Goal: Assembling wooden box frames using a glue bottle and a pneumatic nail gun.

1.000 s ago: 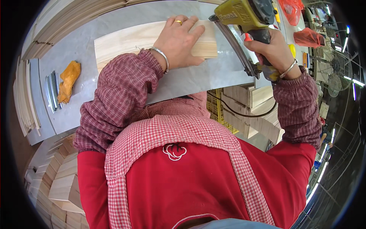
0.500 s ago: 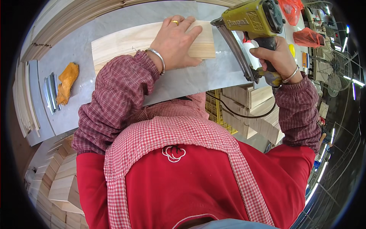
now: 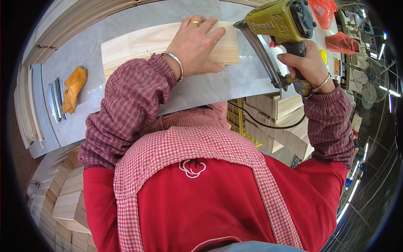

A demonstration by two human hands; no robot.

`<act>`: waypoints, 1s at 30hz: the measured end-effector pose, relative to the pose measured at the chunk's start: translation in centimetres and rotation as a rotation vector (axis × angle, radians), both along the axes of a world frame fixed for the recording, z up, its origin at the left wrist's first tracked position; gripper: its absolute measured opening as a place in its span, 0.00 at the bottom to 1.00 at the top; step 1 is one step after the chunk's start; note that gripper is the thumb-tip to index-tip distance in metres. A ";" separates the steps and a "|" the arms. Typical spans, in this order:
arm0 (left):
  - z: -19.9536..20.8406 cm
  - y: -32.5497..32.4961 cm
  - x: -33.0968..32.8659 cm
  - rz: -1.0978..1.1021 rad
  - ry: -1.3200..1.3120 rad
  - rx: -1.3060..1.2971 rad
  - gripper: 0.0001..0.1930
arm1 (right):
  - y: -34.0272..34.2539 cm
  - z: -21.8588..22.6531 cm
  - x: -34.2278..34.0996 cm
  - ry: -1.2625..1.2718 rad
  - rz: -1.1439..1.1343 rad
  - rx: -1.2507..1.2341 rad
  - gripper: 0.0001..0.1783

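A pale wooden board (image 3: 142, 44) lies on the grey worktable, its grain running lengthwise. My left hand (image 3: 196, 46) spans it near the right end, fingers over the far edge and thumb at the near edge. In my right hand (image 3: 308, 63) is an olive-green nail gun (image 3: 268, 21), gripped by its black handle. The gun's nose is close to the board's far right corner; whether they touch I cannot tell. Its long magazine slants down toward me, and my palm hides part of the handle.
An orange-yellow cloth (image 3: 74, 90) lies beside metal strips (image 3: 56, 98) on the table's left. Wooden strips (image 3: 84, 25) are stacked along the far edge. A dark hose (image 3: 273, 127) hangs below the gun, near wooden pieces (image 3: 285, 132) and a yellow crate (image 3: 236, 119). Red plastic bags (image 3: 342, 43) are at far right.
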State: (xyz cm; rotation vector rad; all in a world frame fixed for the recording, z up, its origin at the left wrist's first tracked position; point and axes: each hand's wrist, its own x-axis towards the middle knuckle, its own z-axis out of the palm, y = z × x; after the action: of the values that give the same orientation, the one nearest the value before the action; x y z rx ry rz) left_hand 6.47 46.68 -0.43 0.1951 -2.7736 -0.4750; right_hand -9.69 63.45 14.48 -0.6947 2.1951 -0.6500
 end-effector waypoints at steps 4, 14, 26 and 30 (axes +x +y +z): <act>-0.1 -0.1 -0.1 -0.002 0.008 0.006 0.35 | 0.2 0.3 0.3 -0.002 -0.001 0.004 0.09; -0.8 -0.2 -0.2 -0.017 0.050 -0.005 0.35 | 3.0 0.2 2.0 -0.059 -0.079 -0.015 0.10; -0.2 0.0 -0.2 -0.010 0.028 -0.007 0.38 | 4.4 -1.7 0.6 0.343 0.332 -0.246 0.10; -0.7 -0.3 -0.4 -0.028 0.050 -0.007 0.36 | 4.3 -1.3 1.6 0.202 0.117 -0.138 0.08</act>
State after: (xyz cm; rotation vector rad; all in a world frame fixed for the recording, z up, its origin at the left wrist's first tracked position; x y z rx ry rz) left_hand 6.11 46.40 -1.11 0.1404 -2.7321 -0.4709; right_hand -8.09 67.76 13.15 -0.9910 2.2872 -0.7012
